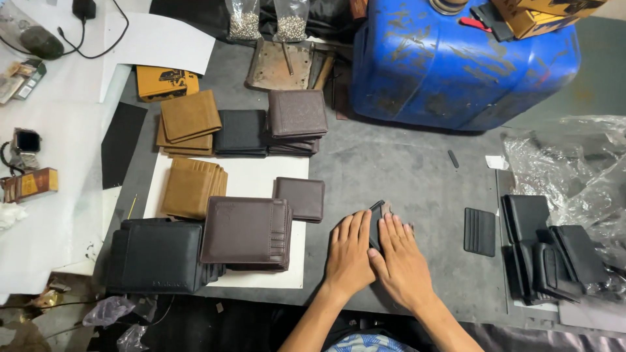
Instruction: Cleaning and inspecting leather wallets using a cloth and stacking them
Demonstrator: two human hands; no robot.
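The left hand (349, 251) and the right hand (401, 261) lay flat, side by side, on a black wallet (377, 221) near the front edge of the grey tabletop (391, 163), a little right of its middle. The fingers of both hands were stretched out and pressed down on the wallet, not closed around it. Only a narrow strip of the wallet showed between the hands; its long axis ran from the front edge toward the back edge, with the far end a little raised. At the back edge stood a big blue barrel (456, 62) lying on its side; what was in it could not be seen. Next to it two clear bags (267, 23) held small metal pieces. On the left part of the tabletop stood stacks of tan wallets (189, 124), a stack of brown wallets (248, 231) and a stack of black wallets (156, 257). At the right edge black wallet parts (548, 251) lay on clear plastic wrap (574, 156), and a black card holder (480, 231) lay between them and the hands.
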